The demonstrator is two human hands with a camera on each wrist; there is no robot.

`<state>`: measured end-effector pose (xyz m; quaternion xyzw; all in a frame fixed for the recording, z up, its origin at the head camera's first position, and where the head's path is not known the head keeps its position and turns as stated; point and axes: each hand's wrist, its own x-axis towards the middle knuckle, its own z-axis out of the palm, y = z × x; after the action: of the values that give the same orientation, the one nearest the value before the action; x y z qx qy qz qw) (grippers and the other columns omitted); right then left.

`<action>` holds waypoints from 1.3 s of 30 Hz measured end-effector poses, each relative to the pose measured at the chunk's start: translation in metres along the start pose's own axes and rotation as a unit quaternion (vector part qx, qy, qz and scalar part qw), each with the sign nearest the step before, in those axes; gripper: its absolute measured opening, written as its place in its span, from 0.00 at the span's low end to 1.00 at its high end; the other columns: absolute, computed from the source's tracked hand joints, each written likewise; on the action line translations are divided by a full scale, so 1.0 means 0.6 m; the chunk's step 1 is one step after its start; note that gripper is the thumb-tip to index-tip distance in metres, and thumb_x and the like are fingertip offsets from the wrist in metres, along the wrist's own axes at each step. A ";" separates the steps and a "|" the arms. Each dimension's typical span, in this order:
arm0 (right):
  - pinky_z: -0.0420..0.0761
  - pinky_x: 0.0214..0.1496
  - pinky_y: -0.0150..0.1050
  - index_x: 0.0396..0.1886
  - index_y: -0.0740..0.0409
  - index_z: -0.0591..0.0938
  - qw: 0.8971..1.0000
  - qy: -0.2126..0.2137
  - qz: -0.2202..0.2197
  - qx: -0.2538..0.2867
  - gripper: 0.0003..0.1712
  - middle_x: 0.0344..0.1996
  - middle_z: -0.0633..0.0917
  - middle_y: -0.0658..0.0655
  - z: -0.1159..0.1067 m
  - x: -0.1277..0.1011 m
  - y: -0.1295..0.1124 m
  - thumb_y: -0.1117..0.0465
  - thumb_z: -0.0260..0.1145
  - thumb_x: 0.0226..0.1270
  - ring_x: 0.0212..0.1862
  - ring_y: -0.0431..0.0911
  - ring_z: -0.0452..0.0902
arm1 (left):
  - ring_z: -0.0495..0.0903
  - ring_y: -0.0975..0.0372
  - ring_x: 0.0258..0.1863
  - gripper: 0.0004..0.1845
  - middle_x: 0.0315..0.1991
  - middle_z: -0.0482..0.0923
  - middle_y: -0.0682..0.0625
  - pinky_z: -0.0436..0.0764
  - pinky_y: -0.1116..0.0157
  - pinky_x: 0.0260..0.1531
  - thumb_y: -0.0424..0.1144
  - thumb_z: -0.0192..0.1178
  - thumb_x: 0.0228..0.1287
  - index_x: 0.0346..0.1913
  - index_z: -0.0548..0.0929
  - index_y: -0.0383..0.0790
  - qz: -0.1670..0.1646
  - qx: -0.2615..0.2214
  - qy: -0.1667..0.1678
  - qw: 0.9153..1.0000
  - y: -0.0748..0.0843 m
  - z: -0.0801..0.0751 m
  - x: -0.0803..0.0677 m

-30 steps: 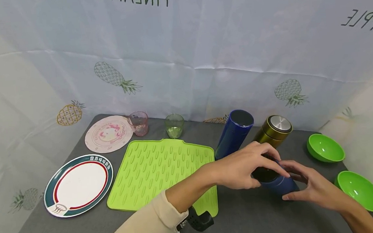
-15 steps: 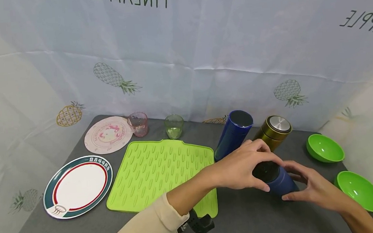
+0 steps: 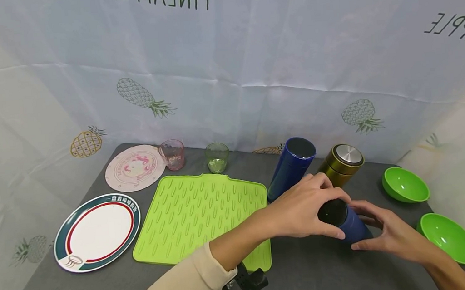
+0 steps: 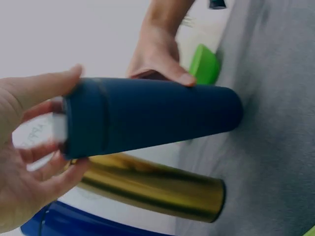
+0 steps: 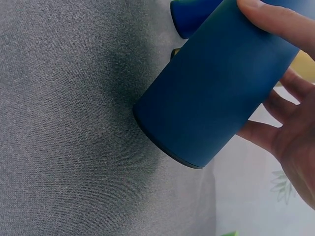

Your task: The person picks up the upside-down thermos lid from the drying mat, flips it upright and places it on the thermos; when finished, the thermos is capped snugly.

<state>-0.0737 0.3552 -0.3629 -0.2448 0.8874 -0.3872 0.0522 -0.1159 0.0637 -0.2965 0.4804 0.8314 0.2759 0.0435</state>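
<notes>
A matte dark blue thermos point(image 3: 355, 228) with a black top tilts in front of me, its base close over the grey table in the right wrist view. My left hand point(image 3: 303, 207) grips the upper end, thumb on the near side and fingers around the far side. Lower on the body, my right hand point(image 3: 391, 232) holds it between thumb and fingers. In the left wrist view a seam runs round the thermos point(image 4: 162, 113) just below the left fingertips. Behind it stand a gold thermos point(image 3: 337, 168) with a steel top and a glossy blue thermos point(image 3: 288, 172).
Two green bowls point(image 3: 449, 239) sit at the right edge. A lime green ridged mat point(image 3: 201, 211) lies left of the hands, partly under the left forearm. Further left are a rimmed plate point(image 3: 104, 232), a pink round mat point(image 3: 136, 168), a pink glass point(image 3: 173, 156) and a green glass point(image 3: 217, 157).
My left hand has turned around the thermos top: its thumb has shifted right along the near side, its fingers to the far side. The black top shows more. My right hand has stayed put.
</notes>
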 end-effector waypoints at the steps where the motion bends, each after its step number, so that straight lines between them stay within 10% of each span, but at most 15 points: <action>1: 0.80 0.55 0.22 0.68 0.55 0.74 1.000 -0.001 -0.001 0.001 0.46 0.59 0.81 0.36 0.000 0.000 0.000 0.69 0.83 0.47 0.58 0.26 0.78 | 0.68 0.68 0.56 0.28 0.58 0.73 0.57 0.68 0.79 0.54 0.53 0.74 0.59 0.64 0.81 0.60 0.019 -0.007 -0.007 1.000 0.000 -0.003 0.000; 6: 0.80 0.55 0.21 0.68 0.56 0.73 1.000 -0.006 -0.002 0.004 0.45 0.59 0.80 0.35 0.000 -0.003 0.000 0.69 0.82 0.49 0.58 0.25 0.78 | 0.65 0.66 0.66 0.28 0.67 0.71 0.55 0.63 0.79 0.66 0.30 0.71 0.61 0.63 0.84 0.57 0.095 -0.030 -0.060 0.993 -0.002 -0.013 -0.002; 15: 0.80 0.54 0.23 0.69 0.55 0.73 1.000 0.006 0.003 -0.004 0.47 0.60 0.80 0.34 0.001 -0.001 0.001 0.69 0.83 0.47 0.59 0.24 0.77 | 0.69 0.68 0.53 0.36 0.58 0.71 0.56 0.71 0.78 0.47 0.63 0.71 0.58 0.70 0.74 0.63 -0.029 0.032 -0.001 0.999 0.007 0.000 -0.004; 26: 0.80 0.55 0.24 0.69 0.54 0.73 1.000 -0.005 0.008 -0.006 0.47 0.60 0.80 0.37 0.002 -0.002 -0.003 0.67 0.83 0.48 0.59 0.24 0.77 | 0.68 0.67 0.63 0.32 0.63 0.72 0.58 0.72 0.82 0.49 0.38 0.77 0.56 0.65 0.82 0.63 0.040 0.001 -0.044 0.998 0.005 -0.017 -0.008; 39: 0.80 0.55 0.22 0.68 0.55 0.73 1.000 0.014 0.003 -0.003 0.47 0.59 0.80 0.36 0.003 -0.002 0.001 0.69 0.84 0.46 0.58 0.25 0.78 | 0.69 0.72 0.43 0.36 0.48 0.72 0.58 0.67 0.82 0.38 0.62 0.74 0.54 0.67 0.78 0.61 -0.031 -0.013 0.021 0.999 -0.001 0.007 0.001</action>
<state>-0.0725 0.3547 -0.3646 -0.2364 0.8900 -0.3878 0.0404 -0.1152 0.0658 -0.3000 0.4479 0.8429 0.2955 0.0408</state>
